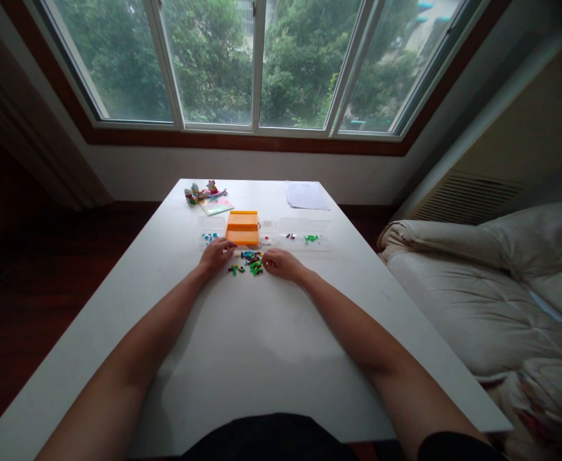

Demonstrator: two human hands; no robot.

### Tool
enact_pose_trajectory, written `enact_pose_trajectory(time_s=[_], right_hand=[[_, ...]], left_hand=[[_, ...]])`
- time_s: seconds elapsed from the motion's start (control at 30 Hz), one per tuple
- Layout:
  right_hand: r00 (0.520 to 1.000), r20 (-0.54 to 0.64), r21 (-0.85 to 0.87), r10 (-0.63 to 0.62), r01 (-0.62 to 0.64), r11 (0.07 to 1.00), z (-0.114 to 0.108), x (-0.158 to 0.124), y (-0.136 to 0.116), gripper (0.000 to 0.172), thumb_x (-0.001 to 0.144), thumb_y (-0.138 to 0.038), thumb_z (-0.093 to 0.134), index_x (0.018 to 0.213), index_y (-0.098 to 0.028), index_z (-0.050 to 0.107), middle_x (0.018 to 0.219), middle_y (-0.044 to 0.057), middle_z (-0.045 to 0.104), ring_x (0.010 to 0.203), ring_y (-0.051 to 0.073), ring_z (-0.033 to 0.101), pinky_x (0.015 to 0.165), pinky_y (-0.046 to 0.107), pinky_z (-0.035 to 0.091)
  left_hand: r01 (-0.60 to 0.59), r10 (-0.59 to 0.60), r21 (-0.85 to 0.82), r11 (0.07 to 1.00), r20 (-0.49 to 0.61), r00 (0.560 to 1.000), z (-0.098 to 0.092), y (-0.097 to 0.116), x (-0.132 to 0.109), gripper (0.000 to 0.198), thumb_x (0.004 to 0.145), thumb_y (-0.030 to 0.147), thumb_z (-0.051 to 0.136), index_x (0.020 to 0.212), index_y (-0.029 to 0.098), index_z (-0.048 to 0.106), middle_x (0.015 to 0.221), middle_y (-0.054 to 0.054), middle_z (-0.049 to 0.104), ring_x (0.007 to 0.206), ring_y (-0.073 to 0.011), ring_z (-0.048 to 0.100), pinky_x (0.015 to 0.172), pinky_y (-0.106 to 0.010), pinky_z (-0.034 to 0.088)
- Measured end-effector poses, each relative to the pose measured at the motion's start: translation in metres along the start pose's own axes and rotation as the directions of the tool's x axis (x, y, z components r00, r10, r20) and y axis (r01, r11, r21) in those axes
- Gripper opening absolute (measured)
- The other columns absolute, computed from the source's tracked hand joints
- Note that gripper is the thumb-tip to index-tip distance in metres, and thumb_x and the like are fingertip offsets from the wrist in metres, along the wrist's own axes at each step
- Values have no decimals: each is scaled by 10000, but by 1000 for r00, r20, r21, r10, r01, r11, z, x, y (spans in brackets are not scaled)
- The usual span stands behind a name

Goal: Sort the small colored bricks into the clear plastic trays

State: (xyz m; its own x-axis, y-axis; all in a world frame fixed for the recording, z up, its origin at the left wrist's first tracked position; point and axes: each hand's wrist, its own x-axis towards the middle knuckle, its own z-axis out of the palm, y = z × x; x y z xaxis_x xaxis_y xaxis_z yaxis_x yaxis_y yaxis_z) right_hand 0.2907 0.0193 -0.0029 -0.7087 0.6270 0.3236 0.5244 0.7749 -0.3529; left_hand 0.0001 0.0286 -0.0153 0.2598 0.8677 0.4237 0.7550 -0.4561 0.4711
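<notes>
A small pile of building bricks [255, 265] in green, blue and brown lies on the white table between my hands. My left hand [217, 255] rests at the pile's left side, near the front corner of an orange box [242, 237]. Its fingers are curled in; whatever they may hold is too small to name. On the pile's right edge, my right hand [283, 264] has its fingers bent together at the bricks, hiding anything in them. Behind the hands, clear plastic trays hold sorted pieces: blue bricks [209, 237] at left, green bricks [312, 239] at right.
At the table's far left stand small assembled brick figures [204, 192] beside a colourful paper sheet [217, 205]. White papers [307, 195] lie at the far right. A window [256, 64] is beyond the table [271, 358], and a pale sofa [477, 288] stands to the right.
</notes>
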Motion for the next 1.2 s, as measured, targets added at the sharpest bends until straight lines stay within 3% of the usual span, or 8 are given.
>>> enact_pose_trajectory(time_s=[0.1, 0.23, 0.37, 0.5, 0.97, 1.2], right_hand=[[1000, -21, -15, 4, -4, 1000, 3, 0, 3, 83, 857, -153, 563, 842, -197, 632, 811, 15, 597, 735, 133, 514, 695, 222, 377], [999, -41, -23, -4, 3, 1000, 3, 0, 4, 125, 843, -113, 554, 868, -202, 636, 854, 23, 620, 773, 144, 535, 717, 229, 393], [999, -54, -26, -9, 8, 1000, 3, -1, 5, 151, 825, -89, 560, 882, -202, 641, 877, 26, 623, 793, 147, 545, 733, 232, 401], [998, -58, -21, 19, -20, 1000, 3, -3, 10, 131, 819, -111, 599, 896, -202, 654, 866, 20, 608, 766, 140, 528, 717, 230, 397], [998, -35, 27, 46, -45, 999, -7, -6, 15, 140, 732, -107, 619, 846, -189, 625, 860, 21, 580, 759, 147, 497, 694, 239, 382], [998, -58, 26, 36, -35, 999, -5, -7, 17, 90, 765, -118, 638, 825, -185, 644, 872, 30, 600, 759, 141, 510, 681, 234, 384]], left_hand=[[6, -6, 1, 1000, 20, 1000, -1, 0, 1, 261, 894, 329, 521, 967, 217, 745, 936, -63, 684, 843, -200, 593, 775, -337, 484], [22, -18, -21, 1000, 145, 989, -9, -4, 3, 275, 878, 386, 524, 885, 218, 742, 863, -44, 703, 749, -185, 594, 701, -308, 463], [54, -34, -60, 997, 290, 956, -21, -7, 4, 285, 835, 434, 554, 869, 219, 739, 792, -19, 700, 682, -167, 584, 646, -279, 438], [1, 33, -85, 996, 398, 917, -26, -2, 3, 281, 813, 436, 557, 831, 215, 730, 739, -7, 676, 662, -152, 568, 622, -255, 412], [30, -18, -26, 999, 360, 933, -18, -1, 3, 315, 848, 422, 514, 869, 193, 729, 763, -19, 666, 672, -156, 545, 614, -254, 367], [16, -11, -13, 1000, 341, 940, -19, 4, 2, 311, 858, 417, 515, 881, 196, 733, 749, -20, 661, 660, -155, 539, 610, -258, 351]])
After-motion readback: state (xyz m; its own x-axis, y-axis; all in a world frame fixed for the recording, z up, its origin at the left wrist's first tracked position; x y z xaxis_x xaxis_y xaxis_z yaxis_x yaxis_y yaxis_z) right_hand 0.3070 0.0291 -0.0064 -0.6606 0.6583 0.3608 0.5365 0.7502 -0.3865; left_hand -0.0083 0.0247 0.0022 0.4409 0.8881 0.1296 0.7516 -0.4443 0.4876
